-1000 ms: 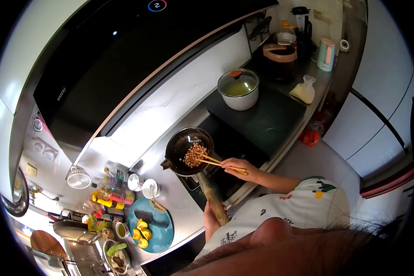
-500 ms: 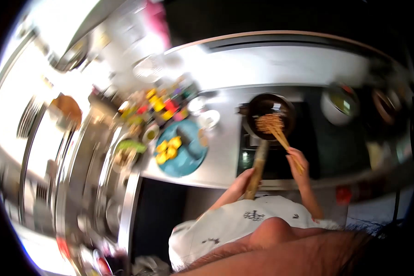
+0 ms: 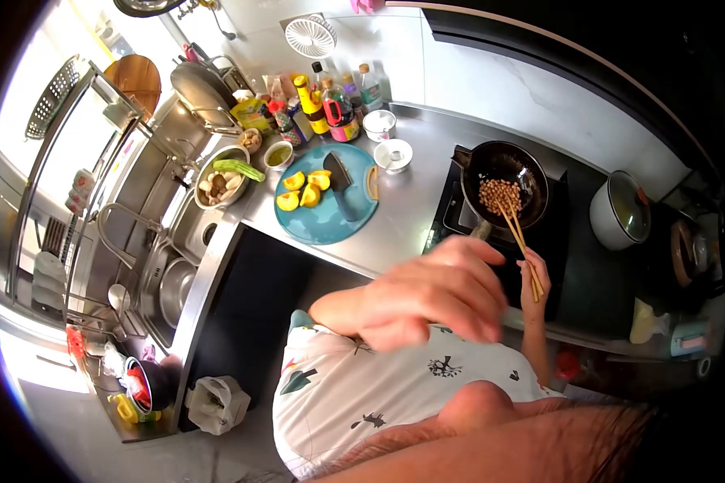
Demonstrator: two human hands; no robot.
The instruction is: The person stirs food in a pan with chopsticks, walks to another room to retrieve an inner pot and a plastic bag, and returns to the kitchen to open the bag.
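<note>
My right hand (image 3: 533,278) is closed around a pair of wooden chopsticks (image 3: 520,241). Their tips reach into small brown pieces that look like peanuts (image 3: 499,196), lying in a dark wok (image 3: 532,173) on the stove. Raised close to the camera, my left hand (image 3: 431,294) has loosely bent fingers, some apart, with nothing visible in them. It hides most of the wok's handle (image 3: 481,230) and touches nothing that I can see. Left of the stove, a blue round cutting board (image 3: 298,225) carries yellow cut pieces (image 3: 308,193) and a cleaver (image 3: 340,175).
Two small white bowls (image 3: 393,156) stand between board and wall. Several bottles (image 3: 330,109) cluster behind the board. A bowl of vegetables (image 3: 217,183) sits by the sink (image 3: 187,241). Right of the wok is a lidded white pot (image 3: 616,213). A range hood (image 3: 540,56) overhangs the stove.
My left hand has let go of the wok's handle and risen toward the camera. The right hand still holds the chopsticks in the wok. The view has shifted and become sharper.
</note>
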